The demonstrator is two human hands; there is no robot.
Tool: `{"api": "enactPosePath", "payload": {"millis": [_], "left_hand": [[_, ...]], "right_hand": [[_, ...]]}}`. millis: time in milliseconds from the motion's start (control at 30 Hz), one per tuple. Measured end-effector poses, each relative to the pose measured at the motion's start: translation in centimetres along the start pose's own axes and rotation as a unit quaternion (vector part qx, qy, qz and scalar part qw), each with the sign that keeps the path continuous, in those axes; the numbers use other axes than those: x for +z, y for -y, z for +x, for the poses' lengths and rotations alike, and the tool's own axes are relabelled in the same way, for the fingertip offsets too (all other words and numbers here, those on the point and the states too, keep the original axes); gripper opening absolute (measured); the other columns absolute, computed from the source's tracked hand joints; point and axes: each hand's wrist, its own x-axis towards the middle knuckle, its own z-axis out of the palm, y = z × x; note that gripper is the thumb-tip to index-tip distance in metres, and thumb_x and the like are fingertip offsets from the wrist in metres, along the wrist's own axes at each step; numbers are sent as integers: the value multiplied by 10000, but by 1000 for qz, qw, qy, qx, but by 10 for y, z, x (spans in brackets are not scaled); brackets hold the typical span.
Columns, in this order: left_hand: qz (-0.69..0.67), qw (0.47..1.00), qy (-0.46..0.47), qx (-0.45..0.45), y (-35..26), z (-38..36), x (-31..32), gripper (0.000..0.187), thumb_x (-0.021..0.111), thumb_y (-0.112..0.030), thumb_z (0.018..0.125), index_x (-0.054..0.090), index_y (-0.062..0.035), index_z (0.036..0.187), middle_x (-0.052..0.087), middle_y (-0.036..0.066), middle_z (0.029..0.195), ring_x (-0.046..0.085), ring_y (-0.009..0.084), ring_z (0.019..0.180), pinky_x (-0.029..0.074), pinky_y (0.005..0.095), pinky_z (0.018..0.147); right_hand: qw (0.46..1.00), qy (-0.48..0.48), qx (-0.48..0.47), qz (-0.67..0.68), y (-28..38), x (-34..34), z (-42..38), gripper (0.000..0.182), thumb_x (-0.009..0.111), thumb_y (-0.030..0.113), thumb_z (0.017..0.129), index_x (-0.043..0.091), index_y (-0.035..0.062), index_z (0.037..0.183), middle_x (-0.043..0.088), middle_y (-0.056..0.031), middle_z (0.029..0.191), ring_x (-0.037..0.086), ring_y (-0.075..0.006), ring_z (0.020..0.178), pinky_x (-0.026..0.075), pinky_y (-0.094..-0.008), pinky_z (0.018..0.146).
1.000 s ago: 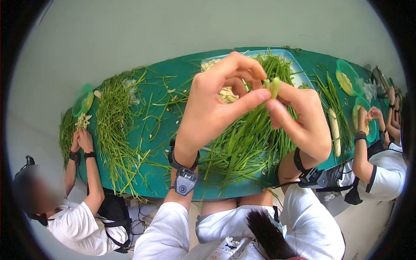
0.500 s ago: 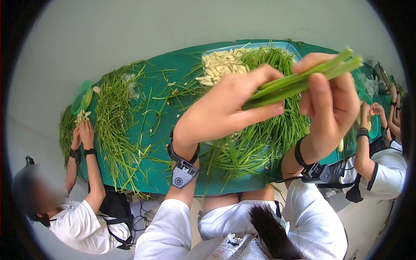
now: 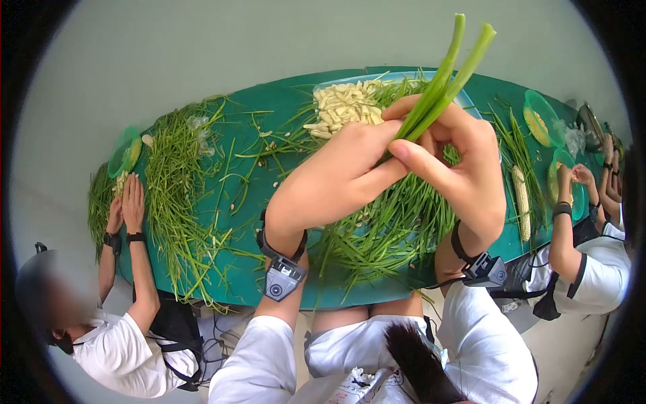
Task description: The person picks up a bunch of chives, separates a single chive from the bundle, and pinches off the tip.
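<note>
Two thick green stalks [image 3: 441, 91] rise from between my hands, their cut ends pointing up and right. My left hand [image 3: 340, 172] is closed round their lower part. The thumb and fingers of my right hand [image 3: 461, 161] pinch them just above it. Beneath my hands a light blue tray [image 3: 471, 101] bears pale peeled cloves [image 3: 346, 104] at its left and a heap of long green stalks [image 3: 404, 209] that spills toward the table's front edge.
The green table [image 3: 269, 101] carries another stalk pile [image 3: 175, 202] at left. A co-worker [image 3: 128, 350] is at left, others at right. Green baskets [image 3: 546, 121] and a corncob [image 3: 521, 202] lie at right.
The stalks have swung from nearly level to steeply upright. My right hand has moved left and down, close against my left hand, uncovering the corncob and a basket at right.
</note>
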Motion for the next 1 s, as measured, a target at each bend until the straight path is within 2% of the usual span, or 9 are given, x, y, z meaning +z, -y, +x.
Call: {"api": "enactPosePath", "payload": {"millis": [100,233,467,533,600,667,733,933,1000], "left_hand": [[-3,999,-11,34,4,0,2,224,493,-135,804,523,50,925,559,209,766,545,356,698,429,354,621],[37,999,12,16,6,-2,-2,216,488,-128,797,530,52,909,552,202,716,540,344,650,421,363,585],[16,1000,10,12,17,-1,0,215,496,-147,794,534,64,789,514,170,581,527,292,542,399,353,513],[15,1000,6,27,17,0,-2,226,491,-154,799,532,66,768,512,167,575,531,280,540,400,350,512],[15,999,12,-34,15,-1,-1,248,466,-160,820,524,71,751,523,159,573,539,270,537,408,347,514],[23,999,14,-39,17,-2,-1,256,456,-163,829,517,71,745,531,157,577,545,268,539,413,347,517],[33,999,17,-39,18,0,0,264,446,-166,838,510,71,738,540,155,581,551,266,542,419,347,521],[81,996,8,-46,20,3,-3,271,495,-222,843,486,47,819,549,158,608,566,277,571,428,350,539],[165,986,25,10,30,2,-8,245,503,-185,860,508,27,983,537,105,646,543,166,577,424,285,539]], "right_hand": [[1000,-5,-13,3,-4,2,-1,224,596,73,750,582,-37,944,379,57,539,354,-18,509,270,-178,477],[999,-9,17,26,1,5,-1,212,593,90,761,587,-35,931,385,57,541,321,-10,499,218,-184,455],[1000,-6,21,13,2,8,2,203,604,118,766,601,-29,906,447,36,527,357,-5,475,229,-175,438],[999,6,28,31,2,10,4,197,592,120,780,600,-28,910,521,7,551,437,-9,489,278,-163,440],[999,11,34,16,-1,9,5,186,581,113,789,600,-29,907,542,-3,566,472,-17,507,303,-162,448],[999,16,44,1,-3,10,5,176,569,107,797,599,-29,905,563,-13,580,507,-25,524,328,-160,455],[999,-9,16,33,-6,12,5,189,567,136,802,568,-52,827,594,-85,567,584,-115,470,408,-219,431],[997,-50,31,49,-14,1,8,178,538,120,820,574,-52,853,598,-63,627,571,-89,547,419,-211,493],[995,-70,45,57,-18,-7,7,188,530,148,842,587,-31,855,561,-29,613,514,-63,533,376,-200,472]]}}
